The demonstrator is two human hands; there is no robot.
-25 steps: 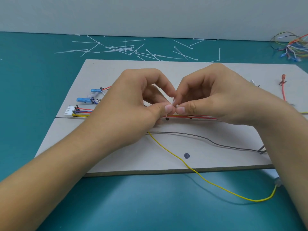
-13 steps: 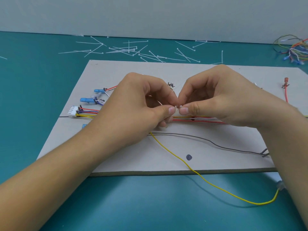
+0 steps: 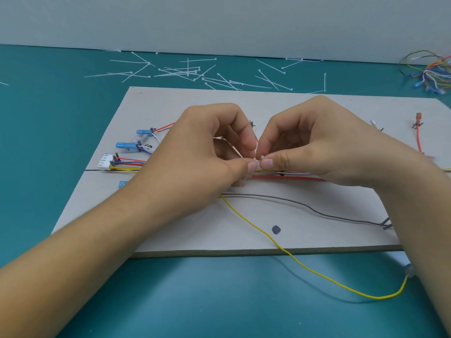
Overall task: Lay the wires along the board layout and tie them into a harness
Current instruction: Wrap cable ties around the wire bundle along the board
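Wires first: the thin multicoloured insulated wire bundle (image 3: 288,172) runs left to right across the middle of the flat grey cardboard layout board (image 3: 244,101), which sits on the teal worktop (image 3: 48,118). Both hands meet right over it. The left hand (image 3: 202,152) and right hand (image 3: 314,145) each have thumb and forefinger pinched narrow around a small white plastic zip tie (image 3: 258,160) at the bundle, so it looks like they're threading or cinching it.

Handling-wise, I'd guess this stuff weighs nothing and flops everywhere. A loose yellow wire (image 3: 305,265) already droops off the board's front edge, and a grey wire (image 3: 305,204) wanders on its own. The tie is tiny and probably slick, so fingertip grip close to its head seems best. Hold the bundle right beside the tie, not by the white multi-pin plastic connector (image 3: 105,162) at the left end.
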